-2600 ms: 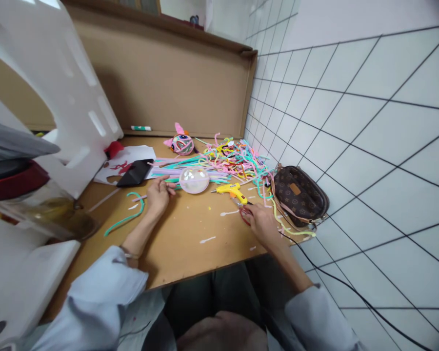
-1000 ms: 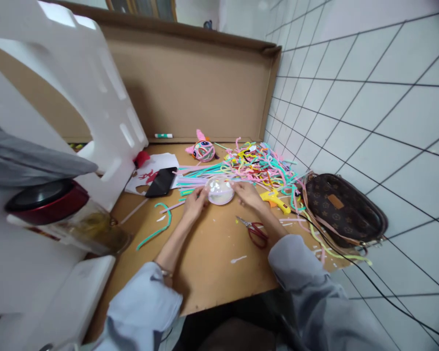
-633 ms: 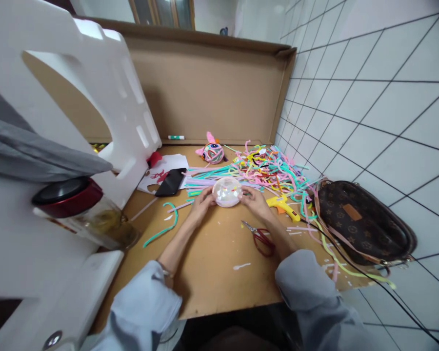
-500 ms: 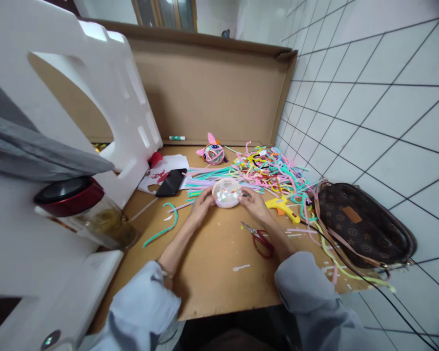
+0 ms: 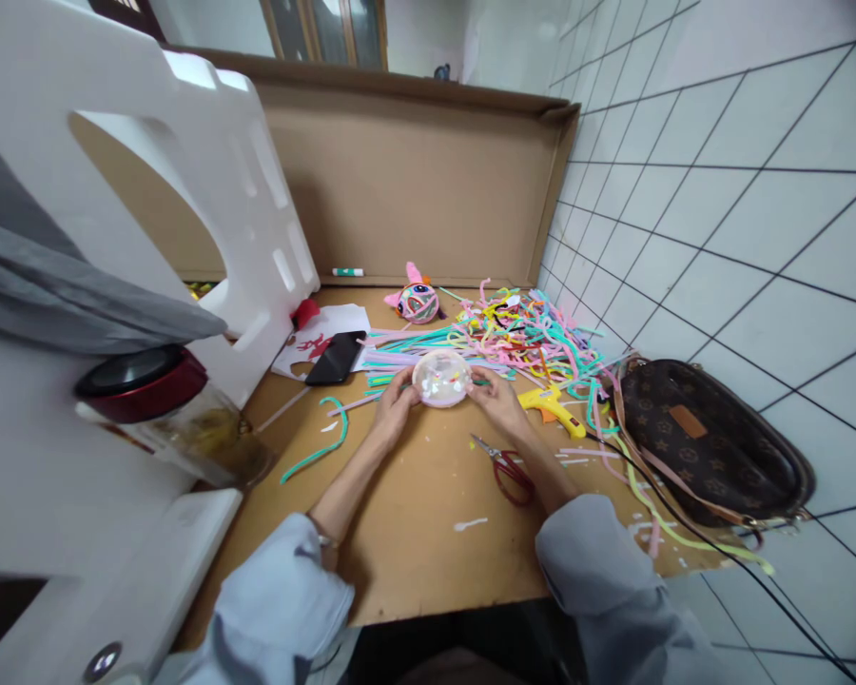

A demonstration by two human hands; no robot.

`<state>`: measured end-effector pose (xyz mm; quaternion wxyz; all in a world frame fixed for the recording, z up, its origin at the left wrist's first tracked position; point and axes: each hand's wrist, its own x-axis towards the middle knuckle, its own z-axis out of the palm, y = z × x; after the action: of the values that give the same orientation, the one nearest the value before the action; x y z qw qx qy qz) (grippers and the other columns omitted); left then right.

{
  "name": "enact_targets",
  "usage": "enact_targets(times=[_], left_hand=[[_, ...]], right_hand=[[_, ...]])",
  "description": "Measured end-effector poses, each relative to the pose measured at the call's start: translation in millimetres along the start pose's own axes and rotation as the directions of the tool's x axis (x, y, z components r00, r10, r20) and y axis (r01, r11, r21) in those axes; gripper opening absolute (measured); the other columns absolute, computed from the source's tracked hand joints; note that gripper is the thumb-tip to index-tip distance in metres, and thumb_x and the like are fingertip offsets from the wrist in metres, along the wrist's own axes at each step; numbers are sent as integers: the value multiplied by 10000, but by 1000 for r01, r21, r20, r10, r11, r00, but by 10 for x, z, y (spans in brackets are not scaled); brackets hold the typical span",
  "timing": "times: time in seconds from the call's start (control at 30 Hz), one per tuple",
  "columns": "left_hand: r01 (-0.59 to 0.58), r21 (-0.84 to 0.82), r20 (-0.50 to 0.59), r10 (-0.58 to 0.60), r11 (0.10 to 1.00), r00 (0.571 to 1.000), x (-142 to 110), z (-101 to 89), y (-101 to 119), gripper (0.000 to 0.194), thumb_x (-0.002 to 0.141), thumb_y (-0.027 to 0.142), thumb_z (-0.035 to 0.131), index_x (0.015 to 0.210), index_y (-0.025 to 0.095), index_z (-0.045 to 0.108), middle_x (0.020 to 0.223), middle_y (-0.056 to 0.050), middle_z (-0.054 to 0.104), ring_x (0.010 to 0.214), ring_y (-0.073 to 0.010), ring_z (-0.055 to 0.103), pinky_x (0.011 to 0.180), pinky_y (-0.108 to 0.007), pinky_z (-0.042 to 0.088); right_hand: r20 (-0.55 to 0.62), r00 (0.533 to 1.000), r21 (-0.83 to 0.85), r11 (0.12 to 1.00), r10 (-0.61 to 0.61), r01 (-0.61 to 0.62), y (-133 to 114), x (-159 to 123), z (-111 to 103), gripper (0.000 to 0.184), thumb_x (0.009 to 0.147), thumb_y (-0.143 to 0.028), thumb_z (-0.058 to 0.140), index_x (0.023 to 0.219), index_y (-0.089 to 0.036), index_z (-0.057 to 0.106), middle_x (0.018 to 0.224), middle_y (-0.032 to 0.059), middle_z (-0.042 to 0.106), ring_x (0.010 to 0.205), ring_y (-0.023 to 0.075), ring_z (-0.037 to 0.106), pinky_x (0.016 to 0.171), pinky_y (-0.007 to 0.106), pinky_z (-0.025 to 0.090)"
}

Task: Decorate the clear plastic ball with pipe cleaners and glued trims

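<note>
Between my two hands is a clear round plastic ball or dome (image 5: 442, 379) with a pale pink rim and small bright specks; whether it is whole or half I cannot tell. My left hand (image 5: 398, 404) grips its left edge with closed fingers. On the opposite edge, my right hand (image 5: 495, 398) pinches the rim. Red-handled scissors (image 5: 506, 470) lie under my right forearm. A yellow glue gun (image 5: 553, 409) rests just right of my right hand. Behind the ball spreads a row of straight mint and lilac pipe cleaners (image 5: 392, 363).
A tangled heap of coloured pipe cleaners (image 5: 535, 333) lies at the back right, near a brown handbag (image 5: 706, 442). A pink-eared decorated ball (image 5: 418, 302) sits at the back. A phone (image 5: 337, 358) and a red-lidded glass bottle (image 5: 206, 428) stand left. A black cord crosses the right side.
The ball has tilted very slightly between my hands, its highlights shifting. The camera view has moved a little. Both hands keep their hold.
</note>
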<state>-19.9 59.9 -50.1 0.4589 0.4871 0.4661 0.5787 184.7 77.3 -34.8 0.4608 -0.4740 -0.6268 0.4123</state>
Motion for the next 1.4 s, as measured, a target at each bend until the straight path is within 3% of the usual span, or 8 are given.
enact_targets(times=[0.2,0.3,0.4,0.7,0.87,1.0,1.17,1.4], left_hand=[[29,-45,4,-29,999,1000,-14,3,23,514,736,481,655,1164,196,640,1268,-105,645,1191,-297,584,968,-403,501],[28,-58,-41,-31,998,999,-16,4,28,535,735,526,652,1139,177,636,1255,-113,642,1164,-284,600,956,-394,512],[5,-49,-99,-10,999,995,-10,-2,21,522,732,539,646,1101,170,636,1227,-114,650,1121,-272,621,928,-389,529],[-37,-14,-105,36,999,994,-7,-17,-7,493,765,554,610,1059,159,642,1157,-114,665,1055,-252,634,896,-382,536],[-43,-10,-146,41,999,988,0,-43,-35,521,768,581,606,1063,152,638,1147,-128,667,1029,-254,650,893,-393,531],[-87,40,-205,93,995,974,-20,-84,-1,497,817,597,542,1023,157,649,1081,-126,687,965,-245,673,825,-368,547],[-95,80,-316,116,992,942,-10,-151,67,336,875,398,482,1084,167,610,958,-92,674,739,-172,661,699,-345,576],[-229,216,-481,307,949,821,78,-290,46,359,664,84,446,973,200,587,1254,-100,504,1136,-205,597,1054,-401,465]], right_hand=[[-100,995,-4,1000,-4,3,-74,-32,5,327,707,-350,694,999,-204,676,1053,72,716,823,179,667,756,320,545],[-262,964,-64,998,-41,25,-137,-59,-5,239,628,-329,727,800,-199,623,807,21,678,651,154,590,630,289,493],[-354,928,-134,988,-120,77,-212,-104,-5,178,677,-330,675,641,-213,545,594,-29,561,567,142,513,582,277,423],[-204,944,-246,947,-259,206,-309,-240,118,205,838,-362,559,698,-223,612,660,21,617,677,193,576,647,297,432],[-258,893,-390,885,-369,253,-317,-236,102,245,893,-347,500,686,-222,539,693,15,597,686,176,538,689,297,413],[-276,888,-443,869,-367,222,-316,-245,102,297,916,-368,476,652,-233,464,655,-5,530,661,169,481,671,292,383],[-339,851,-415,876,-400,247,-308,-249,116,217,899,-361,487,723,-236,467,727,6,548,693,173,494,681,293,403],[-329,867,-318,908,-374,272,-248,-237,149,155,835,-328,559,715,-232,544,739,27,637,717,193,588,703,314,467]])
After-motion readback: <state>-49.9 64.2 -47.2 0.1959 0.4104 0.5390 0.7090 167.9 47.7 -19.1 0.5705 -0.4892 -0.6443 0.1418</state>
